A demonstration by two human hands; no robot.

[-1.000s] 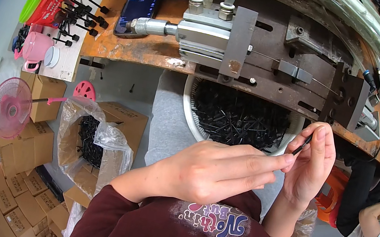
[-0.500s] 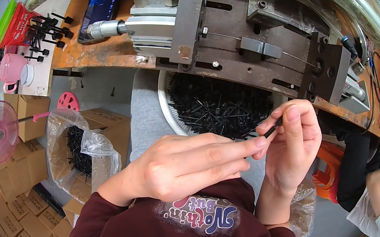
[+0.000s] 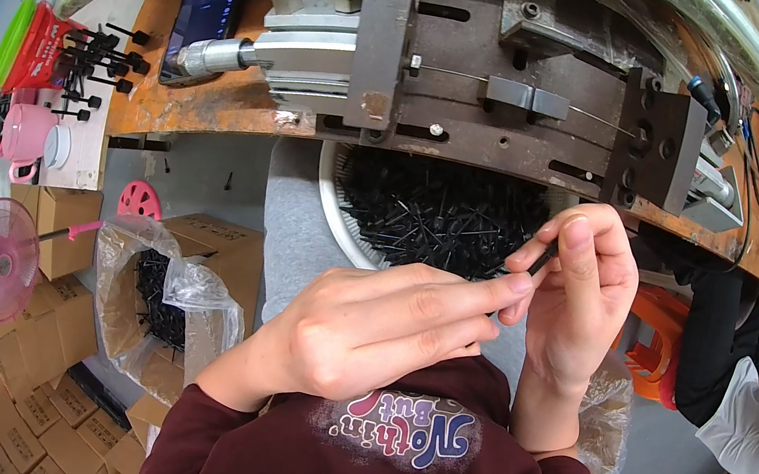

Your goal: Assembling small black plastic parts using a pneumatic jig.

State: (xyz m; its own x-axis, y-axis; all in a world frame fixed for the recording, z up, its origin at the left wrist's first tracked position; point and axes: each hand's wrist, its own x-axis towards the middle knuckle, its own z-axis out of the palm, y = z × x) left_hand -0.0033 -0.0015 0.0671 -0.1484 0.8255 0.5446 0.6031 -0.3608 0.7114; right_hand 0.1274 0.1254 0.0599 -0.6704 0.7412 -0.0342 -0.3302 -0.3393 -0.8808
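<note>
My right hand (image 3: pixel 584 299) pinches a short, thin black rod-like part (image 3: pixel 543 259) between thumb and fingers. The fingertips of my left hand (image 3: pixel 384 324) meet its lower end, thumb hidden beneath the hand. Both hands hover over my lap, just in front of a white basket (image 3: pixel 333 214) heaped with similar black pieces (image 3: pixel 443 223), some with thin metal pins. Beyond stands a dark metal fixture (image 3: pixel 548 145) with a thin rod and two small grey blocks (image 3: pixel 526 97) across its middle.
Left on the bench lie a phone (image 3: pixel 208 14), more black parts (image 3: pixel 102 56) and a pink mug (image 3: pixel 27 132). Below are a pink fan (image 3: pixel 0 259), a plastic-lined box of black parts (image 3: pixel 155 299) and cartons (image 3: pixel 42 335). At right another person (image 3: pixel 753 420) sits near an orange stool (image 3: pixel 653 346).
My hands stay nearly in place; the right fingers shift slightly around the black part, which shows less above them. The other person's arm at right has moved.
</note>
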